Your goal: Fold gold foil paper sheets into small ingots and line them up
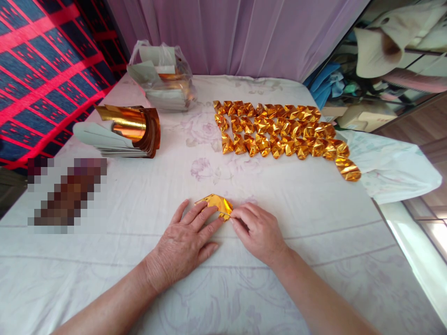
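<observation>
A partly folded sheet of gold foil paper [219, 203] lies on the cloth in front of me. Spread over its left side and near edge, the fingers of my left hand [190, 235] press it flat, thumb apart. At the sheet's right corner, my right hand [260, 230] pinches the foil between thumb and forefinger. Rows of folded gold foil pieces [275, 125] stand farther back to the right, the nearest one [348, 169] at the end of a row. A bent stack of gold foil sheets [129, 130] with pale backs sits at the left.
Behind the stack is a clear plastic bag [167, 79] holding more sheets. A pale flowered cloth [157, 177] covers the table; one corner [394, 167] hangs over the right edge. A blurred patch [68, 195] hides something at left. A purple curtain [237, 37] hangs behind.
</observation>
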Motion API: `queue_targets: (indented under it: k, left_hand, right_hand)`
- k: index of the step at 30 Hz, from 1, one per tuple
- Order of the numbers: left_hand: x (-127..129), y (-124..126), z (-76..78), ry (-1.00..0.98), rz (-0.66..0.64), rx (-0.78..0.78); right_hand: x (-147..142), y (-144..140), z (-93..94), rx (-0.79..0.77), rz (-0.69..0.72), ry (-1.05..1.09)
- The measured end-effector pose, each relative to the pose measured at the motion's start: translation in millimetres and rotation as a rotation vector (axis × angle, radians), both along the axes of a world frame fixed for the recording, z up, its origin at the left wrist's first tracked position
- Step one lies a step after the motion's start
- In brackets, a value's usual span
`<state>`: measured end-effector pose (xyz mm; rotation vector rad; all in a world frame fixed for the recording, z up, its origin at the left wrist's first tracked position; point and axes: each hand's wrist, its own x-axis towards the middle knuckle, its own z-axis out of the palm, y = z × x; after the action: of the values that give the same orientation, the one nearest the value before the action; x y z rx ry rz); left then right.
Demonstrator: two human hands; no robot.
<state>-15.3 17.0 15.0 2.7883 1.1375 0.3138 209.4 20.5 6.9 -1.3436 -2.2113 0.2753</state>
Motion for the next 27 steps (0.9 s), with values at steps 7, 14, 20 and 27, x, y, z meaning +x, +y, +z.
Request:
queue_targets:
  k: [7,14,20,27]
  left_hand:
    - [-0.2,0.2,-1.7,-0.025,-0.001,0.000]
    - [0.2,-0.1,-2.1,-0.033,0.002,-0.006]
    - [-0.2,0.0,-1.8,-0.031,0.002,-0.010]
    - [-0.3,0.3,-1.6,-0.026,-0.002,-0.005]
  right_hand:
    - [0.3,0.0,-0.1,-0.001,0.001,0.005]
    - [-0.4,0.0,-1.1,0.011,0.001,-0.002]
    - [-0.7,0.1,-0.7,0.015,0.004,-0.004]
    - [0.1,-0.2,-1.2,0.013,0.001,-0.008]
